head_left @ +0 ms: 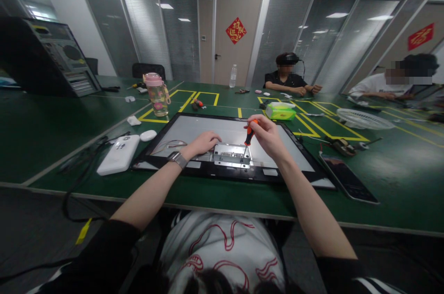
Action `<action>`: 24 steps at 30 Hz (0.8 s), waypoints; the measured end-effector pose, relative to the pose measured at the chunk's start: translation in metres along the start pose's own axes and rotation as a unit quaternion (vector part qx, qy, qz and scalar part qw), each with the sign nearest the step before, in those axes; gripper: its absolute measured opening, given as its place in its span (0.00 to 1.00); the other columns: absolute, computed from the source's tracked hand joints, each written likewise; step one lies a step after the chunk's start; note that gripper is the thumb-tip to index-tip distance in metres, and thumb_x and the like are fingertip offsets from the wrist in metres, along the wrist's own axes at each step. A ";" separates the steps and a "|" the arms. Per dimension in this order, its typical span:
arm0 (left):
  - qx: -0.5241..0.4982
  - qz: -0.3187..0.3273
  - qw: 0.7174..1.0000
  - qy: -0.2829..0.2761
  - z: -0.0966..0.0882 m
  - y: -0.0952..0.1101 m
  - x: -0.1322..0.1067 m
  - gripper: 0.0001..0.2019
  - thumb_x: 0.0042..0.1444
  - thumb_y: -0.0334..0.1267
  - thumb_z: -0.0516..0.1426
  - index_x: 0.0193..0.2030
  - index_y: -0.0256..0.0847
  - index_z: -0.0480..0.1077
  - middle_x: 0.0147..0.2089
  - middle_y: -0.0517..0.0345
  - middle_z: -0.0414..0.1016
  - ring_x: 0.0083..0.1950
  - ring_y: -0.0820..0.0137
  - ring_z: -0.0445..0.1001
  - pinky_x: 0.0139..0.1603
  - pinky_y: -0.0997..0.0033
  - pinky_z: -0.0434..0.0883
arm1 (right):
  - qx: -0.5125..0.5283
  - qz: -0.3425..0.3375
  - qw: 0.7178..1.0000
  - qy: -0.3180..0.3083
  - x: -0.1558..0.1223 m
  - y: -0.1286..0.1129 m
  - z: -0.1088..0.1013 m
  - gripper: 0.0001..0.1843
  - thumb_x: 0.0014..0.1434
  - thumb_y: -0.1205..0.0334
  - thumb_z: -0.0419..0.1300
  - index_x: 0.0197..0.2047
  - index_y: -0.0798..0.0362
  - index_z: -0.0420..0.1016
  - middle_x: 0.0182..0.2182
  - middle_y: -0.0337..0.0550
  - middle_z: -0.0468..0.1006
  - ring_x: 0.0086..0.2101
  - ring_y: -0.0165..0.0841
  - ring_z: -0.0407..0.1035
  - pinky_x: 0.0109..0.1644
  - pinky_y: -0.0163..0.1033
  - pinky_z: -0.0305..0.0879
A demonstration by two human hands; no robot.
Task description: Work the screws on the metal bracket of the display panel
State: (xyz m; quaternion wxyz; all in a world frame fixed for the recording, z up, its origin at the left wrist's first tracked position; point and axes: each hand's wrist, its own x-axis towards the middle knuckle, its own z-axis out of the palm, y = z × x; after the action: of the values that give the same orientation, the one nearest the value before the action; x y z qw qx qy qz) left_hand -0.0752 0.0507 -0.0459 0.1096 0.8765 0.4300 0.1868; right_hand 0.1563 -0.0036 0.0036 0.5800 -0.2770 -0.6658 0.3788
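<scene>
A flat monitor panel (194,130) lies face down on the green table (41,137) in front of me, with a silver metal bracket (231,155) near its front edge. My right hand (268,137) is closed round an orange-and-black screwdriver (249,136), held upright with its tip on the bracket. My left hand (202,142) rests on the panel just left of the bracket, fingers curled down against it. A watch sits on my left wrist.
A white box (119,154) and a white mouse (148,135) lie left of the panel; a dark phone (348,177) lies to its right. A pink bottle (157,94), a green tissue pack (280,111), a white fan (364,119) and a computer case (48,56) stand farther off. Two people sit at the far side.
</scene>
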 end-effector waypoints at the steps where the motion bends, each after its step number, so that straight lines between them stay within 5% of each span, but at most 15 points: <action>1: -0.001 0.001 1.000 0.000 0.000 0.000 0.000 0.19 0.59 0.34 0.44 0.45 0.39 0.75 0.43 0.52 0.75 0.46 0.65 0.71 0.52 0.67 0.66 | 0.001 -0.002 1.000 0.002 0.000 0.000 0.000 0.11 0.56 0.50 0.62 0.38 0.46 0.73 0.26 0.36 0.71 0.32 0.33 0.70 0.40 0.40 0.68; 8: 0.003 -0.006 1.000 -0.006 -0.003 0.006 -0.002 0.19 0.59 0.33 0.44 0.46 0.38 0.75 0.44 0.52 0.74 0.48 0.64 0.71 0.54 0.66 0.66 | 0.047 -0.004 0.999 -0.009 0.000 -0.002 0.003 0.15 0.59 0.48 0.58 0.45 0.46 0.73 0.35 0.41 0.77 0.37 0.34 0.72 0.47 0.43 0.69; 16: 0.007 -0.008 1.000 -0.005 -0.004 0.007 -0.002 0.19 0.59 0.33 0.44 0.46 0.38 0.75 0.43 0.51 0.74 0.46 0.64 0.72 0.54 0.66 0.66 | -0.019 -0.024 0.999 -0.024 0.000 -0.006 0.002 0.19 0.60 0.49 0.56 0.51 0.47 0.73 0.41 0.45 0.78 0.38 0.36 0.73 0.47 0.47 0.69; 24: 0.013 0.001 1.000 -0.002 0.000 0.001 0.000 0.19 0.59 0.33 0.44 0.46 0.38 0.75 0.43 0.52 0.75 0.48 0.65 0.71 0.54 0.67 0.66 | -0.144 -0.100 0.978 0.108 -0.002 0.001 0.008 0.10 0.49 0.57 0.68 0.35 0.49 0.74 0.33 0.38 0.70 0.33 0.31 0.67 0.38 0.38 0.67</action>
State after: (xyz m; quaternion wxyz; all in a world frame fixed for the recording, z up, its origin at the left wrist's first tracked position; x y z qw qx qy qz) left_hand -0.0740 0.0503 -0.0458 0.0991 0.8786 0.4311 0.1800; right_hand 0.1482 -0.0059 0.0013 0.6377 -0.3293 -0.6709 0.1867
